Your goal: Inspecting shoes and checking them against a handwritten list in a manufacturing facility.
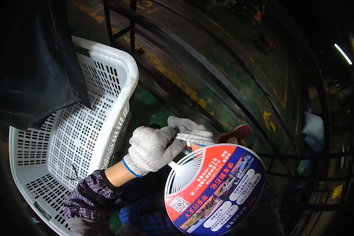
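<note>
Red-blue fan (216,188) | left grip (148,148) curled round handle (174,165) | right grip (193,133): hold unclear | white basket (130,72): black sheet (35,74) over one end

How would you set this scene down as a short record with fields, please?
Left hand: in a grey-white knit glove with blue cuff, against the right hand
Right hand: partly covered by another grey-white knit glove, partly hidden
Below the hands: round red, white and blue printed fan
Left side: white slotted plastic basket; black sheet hanging over it
Floor: green with yellow marks
Unclear: what grips the fan
</note>
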`<state>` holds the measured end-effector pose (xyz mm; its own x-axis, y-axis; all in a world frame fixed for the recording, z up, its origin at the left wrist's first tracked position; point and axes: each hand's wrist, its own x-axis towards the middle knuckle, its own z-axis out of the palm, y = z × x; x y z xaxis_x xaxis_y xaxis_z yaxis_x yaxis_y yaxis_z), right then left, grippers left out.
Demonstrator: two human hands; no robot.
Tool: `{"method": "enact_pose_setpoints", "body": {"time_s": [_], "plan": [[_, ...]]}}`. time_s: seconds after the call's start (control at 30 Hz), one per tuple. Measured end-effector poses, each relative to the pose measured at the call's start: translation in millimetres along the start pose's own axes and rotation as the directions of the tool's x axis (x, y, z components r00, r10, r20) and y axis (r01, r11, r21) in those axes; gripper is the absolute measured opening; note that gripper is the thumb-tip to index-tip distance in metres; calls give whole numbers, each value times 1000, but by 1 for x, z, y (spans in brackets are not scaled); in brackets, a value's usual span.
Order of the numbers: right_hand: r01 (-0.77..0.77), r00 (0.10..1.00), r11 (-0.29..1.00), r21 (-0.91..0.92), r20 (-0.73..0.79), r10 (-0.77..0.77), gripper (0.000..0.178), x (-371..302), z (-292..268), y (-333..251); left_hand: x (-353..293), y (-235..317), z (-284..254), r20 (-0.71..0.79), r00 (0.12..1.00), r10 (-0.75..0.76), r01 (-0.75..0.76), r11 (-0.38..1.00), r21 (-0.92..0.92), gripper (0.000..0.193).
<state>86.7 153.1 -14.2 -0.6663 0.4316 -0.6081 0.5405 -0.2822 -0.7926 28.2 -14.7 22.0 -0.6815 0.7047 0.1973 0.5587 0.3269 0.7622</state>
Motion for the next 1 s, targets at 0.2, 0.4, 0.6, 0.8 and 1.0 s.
{"method": "enact_pose_setpoints", "body": {"time_s": [0.2, 0.4, 0.6, 0.8, 1.0], "plan": [[29, 1000, 999, -29, 4, -29, 45, 1, 7, -5, 2, 1, 6, 147, 987, -65, 80, 992, -99, 34], [2, 1000, 989, -146, -9, -3, 46, 7, 13, -5, -4, 5, 15, 264, 963, -47, 105, 972, -211, 34], [-127, 991, 975, -183, -58, 118, 43, 10, 19, -14, -8, 5, 17, 251, 968, -11, 65, 976, -207, 33], [-67, 997, 997, 43, -42, 69, 55, 31, -21, -2, -2, 0, 13, 391, 847, -359, 495, 801, -337, 41], [199, 960, 965, 172, 161, -227, 42, 44, -37, 10, 8, -20, 16, 317, 717, -620, 628, 378, -681, 42]]}}
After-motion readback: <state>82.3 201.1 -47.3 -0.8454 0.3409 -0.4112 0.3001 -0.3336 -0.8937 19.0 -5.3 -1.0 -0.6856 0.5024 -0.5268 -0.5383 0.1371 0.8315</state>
